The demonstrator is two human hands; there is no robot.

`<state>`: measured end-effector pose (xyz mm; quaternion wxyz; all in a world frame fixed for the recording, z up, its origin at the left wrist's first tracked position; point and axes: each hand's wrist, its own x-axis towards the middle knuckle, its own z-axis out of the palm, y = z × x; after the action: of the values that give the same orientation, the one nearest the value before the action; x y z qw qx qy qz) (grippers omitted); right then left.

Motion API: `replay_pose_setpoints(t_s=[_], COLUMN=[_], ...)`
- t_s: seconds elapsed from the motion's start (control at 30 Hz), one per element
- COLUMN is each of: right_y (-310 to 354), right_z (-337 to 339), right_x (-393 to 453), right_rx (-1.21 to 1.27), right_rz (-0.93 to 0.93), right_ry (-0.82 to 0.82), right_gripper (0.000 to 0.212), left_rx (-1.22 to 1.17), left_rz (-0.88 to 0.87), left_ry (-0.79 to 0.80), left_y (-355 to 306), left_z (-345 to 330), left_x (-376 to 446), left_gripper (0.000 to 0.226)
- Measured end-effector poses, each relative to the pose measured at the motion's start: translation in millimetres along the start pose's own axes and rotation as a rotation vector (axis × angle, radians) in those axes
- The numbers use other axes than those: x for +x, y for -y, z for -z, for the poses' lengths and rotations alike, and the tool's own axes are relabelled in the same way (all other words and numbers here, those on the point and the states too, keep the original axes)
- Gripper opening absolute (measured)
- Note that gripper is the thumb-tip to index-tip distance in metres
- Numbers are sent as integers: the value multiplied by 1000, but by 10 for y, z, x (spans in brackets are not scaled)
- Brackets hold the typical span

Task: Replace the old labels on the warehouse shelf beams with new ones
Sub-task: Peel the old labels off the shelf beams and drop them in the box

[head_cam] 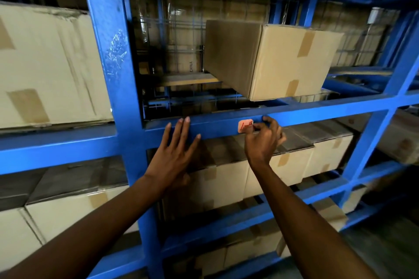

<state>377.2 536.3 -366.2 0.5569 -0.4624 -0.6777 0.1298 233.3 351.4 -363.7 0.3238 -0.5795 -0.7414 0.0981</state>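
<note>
Shelf beam (217,123), one orange label (244,125): right hand (264,140) is pinching its edge (peeling or pressing, unclear). Left hand (175,149) is lying spread flat on the beam; remaining beams likely pending.

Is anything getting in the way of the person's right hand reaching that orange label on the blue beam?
Nothing visible does. The right hand is already at the orange label, fingertips on its right edge. The left hand lies flat on the beam well to the left, and the box sits on the shelf above.
</note>
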Motion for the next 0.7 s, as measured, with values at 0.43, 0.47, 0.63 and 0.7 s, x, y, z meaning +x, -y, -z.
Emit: replay_pose_setpoints(t_s=[0.43, 0.47, 0.63, 0.7], right_y=[122, 88, -8, -50], right_z=[225, 213, 49, -58], right_x=[-790, -905, -1765, -2232], right_rx=[339, 322, 234, 162], right_rz=[-235, -239, -332, -394], right_ry=[101, 137, 290, 302], right_gripper=[7, 5, 11, 14], left_rx=[-31, -34, -18, -24], left_rz=[-149, -168, -295, -360], left_ry=[71, 109, 204, 235], left_y=[38, 43, 172, 182], left_z=[-487, -610, -1070, -1169], left_x=[-559, -665, -1144, -1290], left_gripper=[83, 81, 63, 63])
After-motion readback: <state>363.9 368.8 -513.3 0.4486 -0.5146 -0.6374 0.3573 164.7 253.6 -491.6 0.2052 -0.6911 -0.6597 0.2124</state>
